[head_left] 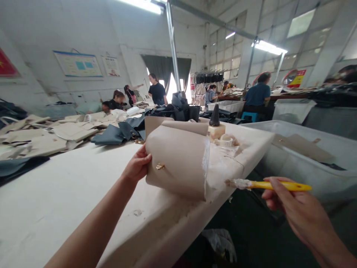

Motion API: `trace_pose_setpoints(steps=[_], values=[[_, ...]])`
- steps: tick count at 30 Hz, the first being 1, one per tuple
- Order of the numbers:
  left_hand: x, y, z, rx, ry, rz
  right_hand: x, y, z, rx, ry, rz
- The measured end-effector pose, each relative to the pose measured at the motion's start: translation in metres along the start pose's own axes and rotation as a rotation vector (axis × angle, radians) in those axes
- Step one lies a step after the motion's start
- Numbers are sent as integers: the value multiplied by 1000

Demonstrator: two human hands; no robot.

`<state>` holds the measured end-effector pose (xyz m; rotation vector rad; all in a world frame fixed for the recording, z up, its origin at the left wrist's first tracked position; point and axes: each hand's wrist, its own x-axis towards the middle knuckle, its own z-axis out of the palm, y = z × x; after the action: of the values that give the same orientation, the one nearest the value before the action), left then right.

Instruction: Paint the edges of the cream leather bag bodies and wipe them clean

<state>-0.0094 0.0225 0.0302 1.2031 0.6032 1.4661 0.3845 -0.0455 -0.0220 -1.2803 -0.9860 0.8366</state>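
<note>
At our white workbench (55, 201), our left hand (136, 166), fingers spread, cups a rolled beige leather panel (177, 163) with a gold clasp (160, 166), while our right hand (301, 216) grips a yellow-handled glue brush (267, 185) just beside it.

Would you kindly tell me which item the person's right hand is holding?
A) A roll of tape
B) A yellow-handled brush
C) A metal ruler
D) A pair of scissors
B. The right hand grips a yellow-handled brush, its whitish bristles pointing toward the curled beige panel.
</note>
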Motion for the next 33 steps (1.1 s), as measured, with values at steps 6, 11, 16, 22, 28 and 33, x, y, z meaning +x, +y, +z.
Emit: trace_pose_setpoints(steps=[6,11,16,22,28,33], values=[[-37,-13,-6,-71,21,-79,9,-15,22,-99,-105,-32],[-53,-13,-16,-87,-1,-152,29,-21,47,-191,-190,-58],[-61,-12,-21,-88,-2,-160,47,-21,88,-329,-356,-12],[-59,-9,-19,-111,-7,-154,66,-20,121,-406,-315,-24],[-57,-14,-23,-129,6,-166,65,-17,113,-457,-329,-47],[-54,-14,-24,-127,26,-154,101,-16,59,-364,-111,-153]])
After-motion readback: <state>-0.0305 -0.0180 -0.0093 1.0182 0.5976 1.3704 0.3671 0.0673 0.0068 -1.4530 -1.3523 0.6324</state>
